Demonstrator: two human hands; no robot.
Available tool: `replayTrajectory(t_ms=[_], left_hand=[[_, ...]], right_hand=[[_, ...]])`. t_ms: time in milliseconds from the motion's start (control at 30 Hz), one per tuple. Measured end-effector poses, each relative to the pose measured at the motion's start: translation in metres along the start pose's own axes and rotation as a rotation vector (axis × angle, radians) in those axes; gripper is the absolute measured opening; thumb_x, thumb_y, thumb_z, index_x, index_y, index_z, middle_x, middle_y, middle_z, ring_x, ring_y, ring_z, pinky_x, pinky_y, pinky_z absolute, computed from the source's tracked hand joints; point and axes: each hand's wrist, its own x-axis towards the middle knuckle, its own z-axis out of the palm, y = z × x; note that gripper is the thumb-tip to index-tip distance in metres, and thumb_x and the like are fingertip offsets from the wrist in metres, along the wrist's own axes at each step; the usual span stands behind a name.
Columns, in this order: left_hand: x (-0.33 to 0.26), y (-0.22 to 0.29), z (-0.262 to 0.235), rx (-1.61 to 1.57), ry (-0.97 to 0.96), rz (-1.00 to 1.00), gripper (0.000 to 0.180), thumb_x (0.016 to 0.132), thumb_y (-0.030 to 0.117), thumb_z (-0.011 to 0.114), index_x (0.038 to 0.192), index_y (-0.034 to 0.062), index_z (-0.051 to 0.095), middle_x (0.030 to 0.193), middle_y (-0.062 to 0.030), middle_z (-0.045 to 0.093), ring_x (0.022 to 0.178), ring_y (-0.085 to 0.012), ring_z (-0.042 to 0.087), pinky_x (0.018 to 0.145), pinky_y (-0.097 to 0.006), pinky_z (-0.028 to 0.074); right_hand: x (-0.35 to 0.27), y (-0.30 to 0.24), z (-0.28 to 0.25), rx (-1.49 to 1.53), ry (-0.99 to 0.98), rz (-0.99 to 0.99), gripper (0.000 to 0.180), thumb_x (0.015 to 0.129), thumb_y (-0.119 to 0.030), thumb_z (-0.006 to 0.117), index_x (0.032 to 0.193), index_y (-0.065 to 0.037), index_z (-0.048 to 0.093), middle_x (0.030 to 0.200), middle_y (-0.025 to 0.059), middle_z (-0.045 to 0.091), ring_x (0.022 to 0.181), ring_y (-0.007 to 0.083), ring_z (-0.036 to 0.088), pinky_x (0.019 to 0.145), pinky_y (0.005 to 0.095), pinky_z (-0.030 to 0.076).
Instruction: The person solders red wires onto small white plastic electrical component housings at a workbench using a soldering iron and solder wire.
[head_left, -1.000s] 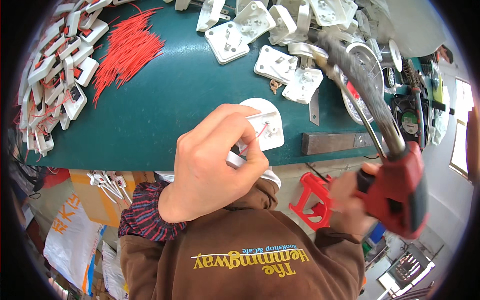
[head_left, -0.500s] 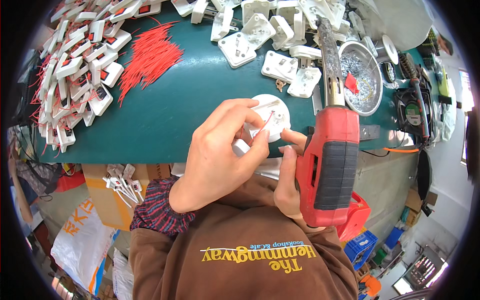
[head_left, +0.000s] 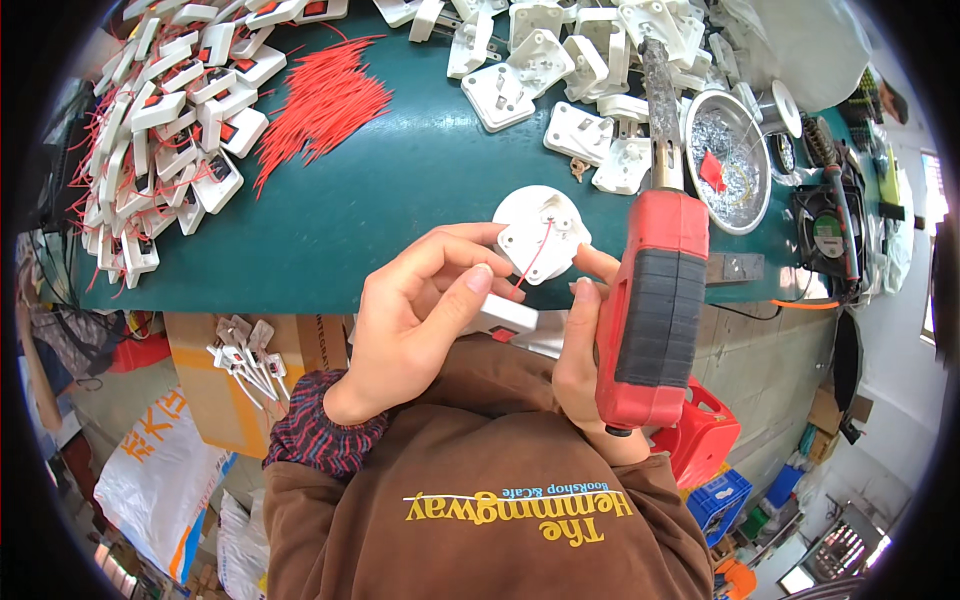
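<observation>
White plug part [head_left: 538, 238] with a red wire [head_left: 532, 262], pinched in left hand [head_left: 420, 315]. Red soldering gun [head_left: 655, 305] gripped tight in right hand [head_left: 585, 355]. Tan cardboard box [head_left: 215, 385] down below the green bench [head_left: 330, 215].

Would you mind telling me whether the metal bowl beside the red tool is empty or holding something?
Holding something: the metal bowl contains silvery scraps and one small red piece; its bottom is mostly covered.
</observation>
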Motion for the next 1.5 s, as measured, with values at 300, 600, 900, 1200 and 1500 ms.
replayTrajectory(t_ms=[300, 600, 900, 1200, 1500], left_hand=[[0.007, 0.004, 0.009, 0.095, -0.038, 0.014, 0.004, 0.084, -0.001, 0.063, 0.086, -0.0043, 0.064, 0.125, -0.0175, 0.051, 0.086, -0.0161, 0.065, 0.075, -0.026, 0.055], [0.014, 0.013, 0.021, 0.48, -0.081, 0.168, 0.004, 0.081, -0.003, 0.065, 0.083, -0.0046, 0.062, 0.129, -0.0213, 0.048, 0.087, -0.0164, 0.064, 0.072, -0.025, 0.054], [0.027, 0.018, 0.026, 0.835, -0.046, 0.383, 0.008, 0.076, -0.005, 0.066, 0.081, -0.0026, 0.061, 0.109, -0.0152, 0.061, 0.073, -0.0154, 0.064, 0.056, -0.025, 0.052], [0.038, 0.024, 0.038, 1.126, 0.012, 0.406, 0.008, 0.074, 0.0, 0.068, 0.077, 0.0017, 0.061, 0.084, -0.0072, 0.058, 0.052, -0.013, 0.056, 0.046, -0.026, 0.044], [0.043, 0.022, 0.04, 1.163, 0.02, 0.38, 0.008, 0.072, 0.002, 0.069, 0.074, 0.0036, 0.061, 0.081, -0.0051, 0.054, 0.048, -0.0126, 0.052, 0.043, -0.027, 0.04]], right_hand=[[0.007, -0.006, -0.002, -0.023, 0.005, 0.074, 0.034, 0.077, -0.004, 0.072, 0.107, 0.002, 0.057, 0.093, 0.0088, 0.065, 0.08, 0.0133, 0.062, 0.066, 0.0277, 0.05], [0.02, -0.012, -0.005, -0.081, -0.047, 0.012, 0.009, 0.079, -0.004, 0.067, 0.087, -0.001, 0.065, 0.089, 0.0085, 0.066, 0.071, 0.0213, 0.062, 0.065, 0.03, 0.048], [0.019, -0.017, -0.002, 0.1, 0.044, 0.095, 0.014, 0.086, -0.002, 0.061, 0.1, -0.001, 0.058, 0.09, 0.0081, 0.062, 0.077, 0.0152, 0.059, 0.068, 0.027, 0.047], [0.005, 0.0, -0.027, 0.126, -0.035, 0.049, 0.051, 0.093, -0.016, 0.055, 0.133, 0.002, 0.028, 0.093, 0.0186, 0.063, 0.079, 0.0224, 0.064, 0.072, 0.032, 0.051], [-0.029, 0.003, -0.092, 0.432, -0.154, 0.129, 0.074, 0.08, -0.053, 0.062, 0.126, 0.0, 0.038, 0.063, 0.0072, 0.053, 0.056, 0.0195, 0.056, 0.057, 0.0326, 0.049]])
